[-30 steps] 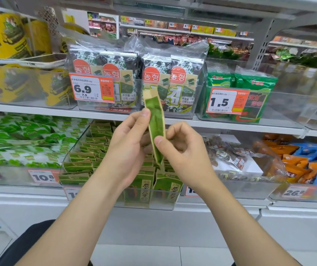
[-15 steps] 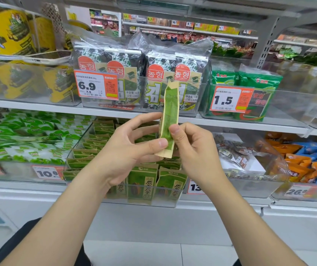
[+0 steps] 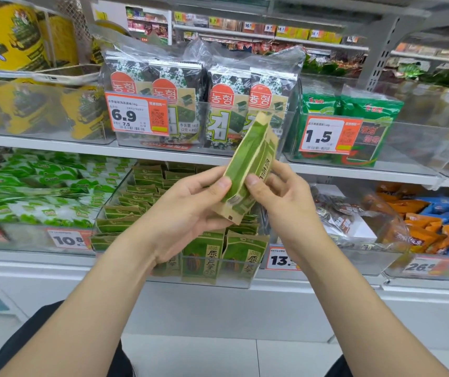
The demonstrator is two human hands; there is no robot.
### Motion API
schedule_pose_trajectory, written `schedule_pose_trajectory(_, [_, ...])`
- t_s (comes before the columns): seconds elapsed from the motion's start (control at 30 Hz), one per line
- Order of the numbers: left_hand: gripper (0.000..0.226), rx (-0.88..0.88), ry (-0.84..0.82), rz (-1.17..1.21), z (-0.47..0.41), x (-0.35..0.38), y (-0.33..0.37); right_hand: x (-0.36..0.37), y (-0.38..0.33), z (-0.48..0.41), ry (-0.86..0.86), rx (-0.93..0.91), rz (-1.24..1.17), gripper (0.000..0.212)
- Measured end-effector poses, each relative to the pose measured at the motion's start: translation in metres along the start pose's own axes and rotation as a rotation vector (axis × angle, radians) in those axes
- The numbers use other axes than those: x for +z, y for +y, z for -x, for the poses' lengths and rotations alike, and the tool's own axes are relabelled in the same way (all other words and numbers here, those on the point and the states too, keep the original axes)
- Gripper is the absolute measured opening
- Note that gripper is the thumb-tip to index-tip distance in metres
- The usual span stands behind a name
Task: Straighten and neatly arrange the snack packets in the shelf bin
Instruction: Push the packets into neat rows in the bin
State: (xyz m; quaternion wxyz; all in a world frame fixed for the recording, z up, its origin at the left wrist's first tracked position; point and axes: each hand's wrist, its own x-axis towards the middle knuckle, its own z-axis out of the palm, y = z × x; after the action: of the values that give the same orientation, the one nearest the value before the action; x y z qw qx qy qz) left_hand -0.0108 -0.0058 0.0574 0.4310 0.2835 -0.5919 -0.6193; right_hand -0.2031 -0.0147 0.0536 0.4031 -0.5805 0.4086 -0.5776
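Observation:
A green and tan snack packet (image 3: 248, 164) is held up in front of the shelves, tilted with its top toward the upper right. My left hand (image 3: 188, 210) cups it from the left, thumb pressed on its green side. My right hand (image 3: 277, 197) pinches its right edge. Below them a clear shelf bin (image 3: 212, 282) holds several matching green packets (image 3: 203, 257), some upright at the front, others stacked in leaning rows behind.
Neighbouring clear bins hold green and white packets (image 3: 41, 197) on the left and orange and blue packets (image 3: 430, 224) on the right. The upper shelf carries seaweed packs (image 3: 199, 104) and price tags. White floor tiles lie below.
The packet has tilted further to the right and turned its broad side partly toward me. Both hands shifted slightly right and kept hold of it.

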Motion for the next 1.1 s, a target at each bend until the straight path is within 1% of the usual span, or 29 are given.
schedule_pose_trajectory(0.07, [0.038,0.011,0.05,-0.204,0.0,0.0,-0.002,-0.001,0.002,0.0,0.056,-0.027,0.112,0.047])
schedule_pose_trajectory(0.1, [0.034,0.011,0.077,-0.269,0.0,0.001,-0.004,-0.001,0.002,0.0,0.064,-0.03,0.138,0.045])
schedule_pose_trajectory(0.13, [0.031,0.001,0.092,-0.289,-0.001,0.001,-0.005,0.0,0.002,0.0,0.07,-0.024,0.122,0.038])
schedule_pose_trajectory(0.17, [0.028,-0.023,0.091,-0.284,-0.001,0.002,-0.006,0.001,-0.001,0.001,0.082,0.002,0.045,0.029])
schedule_pose_trajectory(0.23, [0.025,-0.074,0.081,-0.274,-0.002,0.001,-0.006,0.002,-0.004,0.0,0.129,0.035,-0.092,0.026])
schedule_pose_trajectory(0.27, [0.025,-0.091,0.07,-0.278,-0.001,0.0,-0.005,0.001,-0.002,-0.001,0.158,0.028,-0.111,0.024])
schedule_pose_trajectory(0.37, [0.028,-0.114,0.017,-0.287,0.001,-0.003,-0.003,0.001,0.0,-0.002,0.25,-0.036,-0.096,0.016])
schedule_pose_trajectory(0.43, [0.031,-0.092,0.016,-0.271,0.002,0.001,-0.003,0.0,0.001,-0.003,0.25,-0.127,-0.009,0.014])
schedule_pose_trajectory(0.5, [0.035,-0.018,0.099,-0.212,-0.001,0.007,-0.006,-0.002,0.003,-0.002,0.185,-0.231,0.109,0.014])
schedule_pose_trajectory(0.57, [0.036,0.061,0.261,-0.092,-0.007,0.012,-0.011,0.001,0.004,0.001,0.094,-0.271,0.144,0.015])
schedule_pose_trajectory(0.6, [0.034,0.088,0.328,-0.046,-0.008,0.014,-0.013,0.004,0.004,0.004,0.047,-0.264,0.108,0.016])
schedule_pose_trajectory(0.67, [0.027,0.127,0.413,0.02,-0.011,0.014,-0.015,0.011,0.005,0.008,-0.016,-0.22,0.012,0.021])
schedule_pose_trajectory(0.73, [0.02,0.156,0.474,0.116,-0.012,0.014,-0.015,0.018,0.004,0.011,-0.022,-0.147,-0.079,0.025])
schedule_pose_trajectory(0.77, [0.019,0.176,0.494,0.121,-0.012,0.013,-0.015,0.02,0.004,0.012,-0.014,-0.102,-0.125,0.025])
schedule_pose_trajectory(0.8, [0.018,0.198,0.511,0.082,-0.012,0.013,-0.016,0.022,0.005,0.012,-0.005,-0.065,-0.155,0.023])
schedule_pose_trajectory(0.87, [0.017,0.227,0.542,-0.026,-0.012,0.012,-0.018,0.022,0.005,0.011,0.023,-0.049,-0.124,0.02])
schedule_pose_trajectory(1.0, [0.023,0.277,0.62,-0.189,-0.009,0.014,-0.018,0.023,0.005,0.013,0.103,-0.176,0.061,0.021])
schedule_pose_trajectory(1.07, [0.011,0.305,0.559,-0.271,-0.009,0.017,-0.017,0.026,0.004,0.015,0.124,-0.229,0.123,0.022])
schedule_pose_trajectory(1.1, [0.014,0.293,0.515,-0.261,-0.009,0.02,-0.016,0.028,0.004,0.016,0.129,-0.252,0.139,0.021])
